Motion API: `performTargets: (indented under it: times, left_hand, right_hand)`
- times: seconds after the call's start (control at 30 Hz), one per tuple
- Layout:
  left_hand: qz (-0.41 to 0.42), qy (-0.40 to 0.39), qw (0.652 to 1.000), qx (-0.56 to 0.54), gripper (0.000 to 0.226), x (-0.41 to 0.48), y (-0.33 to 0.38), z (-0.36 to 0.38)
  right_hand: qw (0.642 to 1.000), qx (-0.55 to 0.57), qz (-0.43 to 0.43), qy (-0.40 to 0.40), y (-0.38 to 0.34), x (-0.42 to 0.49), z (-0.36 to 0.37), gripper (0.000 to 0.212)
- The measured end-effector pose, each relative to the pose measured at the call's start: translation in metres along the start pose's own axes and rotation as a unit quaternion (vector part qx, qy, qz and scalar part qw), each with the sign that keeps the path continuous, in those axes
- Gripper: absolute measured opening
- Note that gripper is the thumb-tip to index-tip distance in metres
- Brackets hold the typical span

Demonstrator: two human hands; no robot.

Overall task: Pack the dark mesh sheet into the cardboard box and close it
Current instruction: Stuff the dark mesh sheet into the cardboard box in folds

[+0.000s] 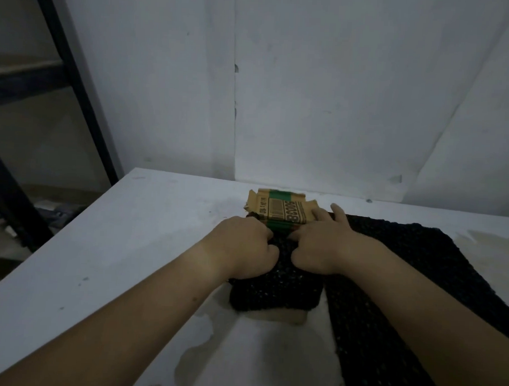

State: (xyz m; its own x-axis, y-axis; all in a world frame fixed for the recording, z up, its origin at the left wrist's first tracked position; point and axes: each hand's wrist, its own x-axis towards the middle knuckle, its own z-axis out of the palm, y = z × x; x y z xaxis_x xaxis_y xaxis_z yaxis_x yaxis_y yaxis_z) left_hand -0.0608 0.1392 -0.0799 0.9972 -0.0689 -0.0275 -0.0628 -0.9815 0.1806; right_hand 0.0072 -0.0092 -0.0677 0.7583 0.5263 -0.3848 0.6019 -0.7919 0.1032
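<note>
Your left hand is balled up, fingers curled down into the far end of the folded dark mesh sheet, right at the mouth of the small brown cardboard box with green stripes. Your right hand is looser, fingers mostly straight across the box's printed flap. The mesh bundle sits on the white table, on your side of the box and touching it.

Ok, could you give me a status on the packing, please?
Left hand grips dark mesh sheet at cardboard box mouth. Right hand rests on box. Sheet mostly outside, box unclosed.
</note>
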Motion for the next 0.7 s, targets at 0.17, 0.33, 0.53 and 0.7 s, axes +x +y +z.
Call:
performTargets:
  times: [0.17,0.33,0.53,0.7]
  left_hand:
    - [0.054,0.248,0.966,-0.047,0.018,-0.021,-0.004,0.004]
    - [-0.049,0.194,0.94,-0.277,0.045,-0.036,-0.026,0.015]
    - [-0.01,0.252,0.93,-0.269,0.038,-0.033,-0.023,0.02]
    - [0.016,0.232,0.948,-0.215,0.032,-0.027,-0.018,0.013]
  right_hand:
    - [1.0,-0.015,-0.005,0.027,-0.001,0.004,0.002,0.052]
    - [0.972,0.116,-0.083,0.189,0.016,-0.02,0.006,0.049]
    - [0.924,0.254,-0.001,0.287,0.043,-0.068,0.03,0.034]
    - [0.886,0.336,-0.027,0.318,0.033,-0.075,0.045,0.025]
